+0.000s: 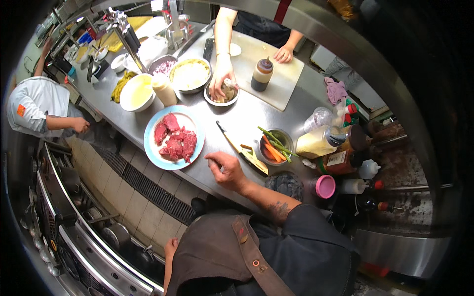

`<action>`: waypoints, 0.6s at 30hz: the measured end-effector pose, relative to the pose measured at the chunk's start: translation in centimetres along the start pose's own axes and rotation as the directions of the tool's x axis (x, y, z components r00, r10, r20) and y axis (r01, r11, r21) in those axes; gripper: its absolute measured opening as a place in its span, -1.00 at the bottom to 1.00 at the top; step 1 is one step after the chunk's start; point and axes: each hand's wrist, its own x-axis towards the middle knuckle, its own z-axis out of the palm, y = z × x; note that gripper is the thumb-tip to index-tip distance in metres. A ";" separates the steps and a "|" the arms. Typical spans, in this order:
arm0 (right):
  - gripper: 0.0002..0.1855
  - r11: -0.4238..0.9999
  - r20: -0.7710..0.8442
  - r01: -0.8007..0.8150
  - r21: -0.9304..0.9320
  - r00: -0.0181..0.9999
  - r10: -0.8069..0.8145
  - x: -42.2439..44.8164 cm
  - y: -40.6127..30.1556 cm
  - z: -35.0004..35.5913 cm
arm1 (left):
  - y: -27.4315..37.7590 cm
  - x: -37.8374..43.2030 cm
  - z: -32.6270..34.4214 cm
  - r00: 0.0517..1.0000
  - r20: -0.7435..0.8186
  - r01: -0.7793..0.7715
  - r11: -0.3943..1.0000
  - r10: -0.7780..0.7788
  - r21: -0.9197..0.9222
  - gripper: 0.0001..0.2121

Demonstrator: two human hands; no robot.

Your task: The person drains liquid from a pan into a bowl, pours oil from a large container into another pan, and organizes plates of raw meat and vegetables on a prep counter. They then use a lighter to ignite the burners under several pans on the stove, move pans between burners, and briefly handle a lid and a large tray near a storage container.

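Observation:
My right hand [226, 171] hovers at the near edge of a steel worktable [237, 118], its fingers curled; I cannot tell whether anything is pinched in them. Left of it, slices of raw red meat [177, 142] lie on a white plate with a light blue rim [150, 142]. To its right, a long knife-like utensil [231, 137] lies with pale yellow pieces [251, 155] along it. Beyond that, a steel bowl [290, 138] holds carrot sticks [273, 151] and green vegetable stalks [276, 140]. My left hand [171, 246] hangs low by my brown apron, largely hidden.
Across the table, a co-worker's hand [223, 87] reaches into a small steel bowl [222, 104]. A sauce squeeze bottle [262, 76] stands on a white cutting board [285, 87]. Jars [318, 142] line the right end. A person in white [39, 107] is at left, beyond the stove [100, 255].

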 end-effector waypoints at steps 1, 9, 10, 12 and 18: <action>-0.83 1.000 -0.022 0.012 0.003 1.000 -0.012 0.1 0.3 -0.2 | 1.4 0.0 -0.4 1.000 -0.007 0.009 1.000 -0.009 -0.024 -0.78; -0.83 0.977 -0.314 -0.024 -0.213 0.948 -0.046 5.3 2.5 -6.0 | -0.5 -2.2 0.6 0.990 0.041 0.134 0.989 -0.131 -0.057 -0.74; -0.83 0.968 -0.350 -0.078 -0.239 0.937 -0.011 6.5 3.0 -6.7 | -2.6 -2.7 1.6 0.989 0.032 0.142 0.990 -0.141 -0.010 -0.73; -0.84 0.966 -0.402 -0.100 -0.239 0.916 -0.005 9.0 4.5 -8.3 | -4.7 -3.8 2.5 0.978 0.047 0.206 0.978 -0.205 -0.026 -0.73; -0.88 0.891 -0.186 0.098 -0.444 0.962 -0.198 16.9 7.0 -10.1 | -3.4 -5.2 2.3 0.950 0.092 0.302 0.953 -0.299 -0.021 -0.72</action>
